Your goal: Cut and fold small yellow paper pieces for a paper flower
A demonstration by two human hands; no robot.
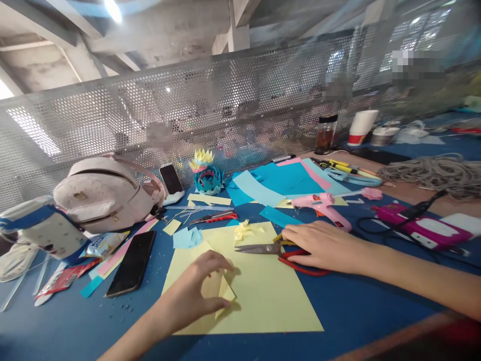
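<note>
A large pale yellow paper sheet (270,301) lies on the blue table. Over its left part curves my left hand (199,283), thumb and fingers spread around a small folded yellow paper piece (225,291); I see no firm pinch on it. My right hand (311,245) grips the red and yellow handles of a pair of scissors (259,248), whose blades point left and rest flat above the sheet. Just beyond the blades sits a small heap of cut yellow paper pieces (246,230). Light blue paper pieces (187,237) lie at the sheet's upper left corner.
A pink glue gun (323,205) lies beyond my right hand, near a magenta device (423,225) with a black cable. Left stand a phone (131,263) and a backpack (108,193). Behind are a red utility knife (216,217), a paper flower (206,175) and blue sheets (285,178).
</note>
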